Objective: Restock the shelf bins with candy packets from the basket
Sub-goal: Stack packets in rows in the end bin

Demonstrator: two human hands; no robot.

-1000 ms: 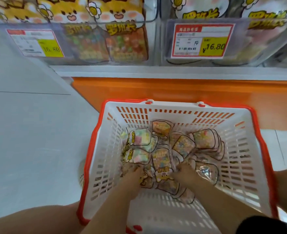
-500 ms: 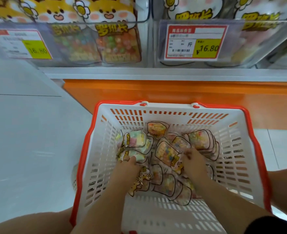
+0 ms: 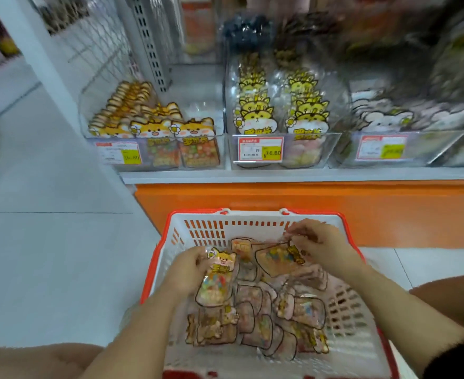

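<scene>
A white basket with a red rim (image 3: 255,213) stands on the floor below the shelf, holding several candy packets (image 3: 255,318). My left hand (image 3: 187,272) grips an upright packet with a yellow cat header (image 3: 216,280), lifted above the pile. My right hand (image 3: 318,244) pinches the top of a second packet (image 3: 276,258) that hangs tilted over the basket. On the shelf, a clear left bin (image 3: 154,129) holds orange cat packets and a middle bin (image 3: 280,116) holds yellow cat packets.
A third clear bin (image 3: 405,127) with pale packets sits at the right, blurred. Price tags (image 3: 261,149) hang on the bin fronts. An orange shelf base (image 3: 307,203) runs behind the basket. Pale floor tiles (image 3: 47,242) spread to the left. My knees show at the bottom corners.
Both hands have risen out of the pile, each lifting a packet. The camera has tilted up, so the shelf bins show in full.
</scene>
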